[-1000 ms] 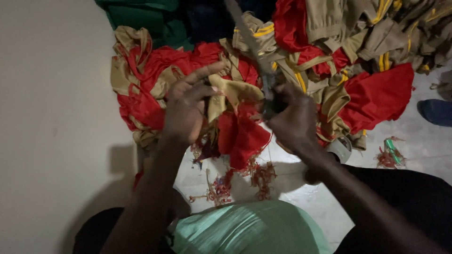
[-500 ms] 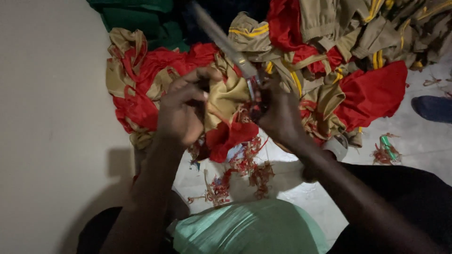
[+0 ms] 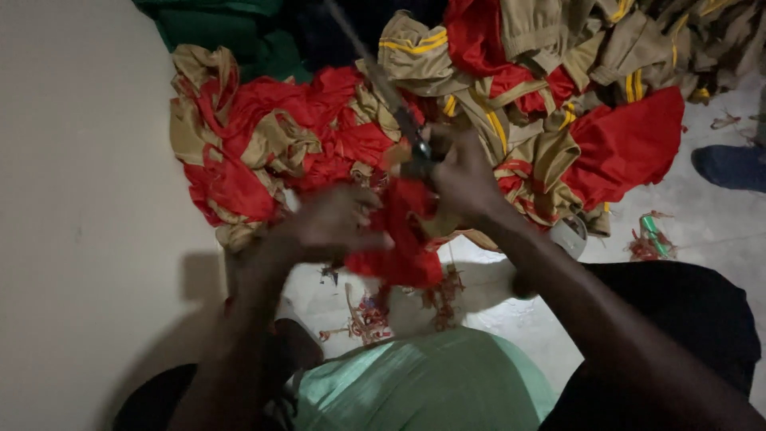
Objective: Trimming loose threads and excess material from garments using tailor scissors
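Observation:
My right hand (image 3: 467,179) grips a pair of long scissors (image 3: 383,84) by the handles, the blades pointing up and away over the cloth heap. My left hand (image 3: 331,223), blurred, holds a bunched piece of red cloth (image 3: 403,243) that hangs between both hands just below the scissors. Behind them lies a heap of red and khaki garments (image 3: 319,136) with yellow stripes. Whether the blades touch the red cloth is hidden by my hands.
A pale wall (image 3: 80,199) runs along the left. Thread scraps (image 3: 367,315) litter the light floor below my hands. Green cloth (image 3: 231,28) lies at the top left. A dark shoe (image 3: 730,164) is at the right edge, a green scrap (image 3: 654,235) near it.
My left hand has dropped lower and pulled the red cloth down. The scissors have swung up, blades now pointing toward the top of the heap. The khaki piece has left my hands.

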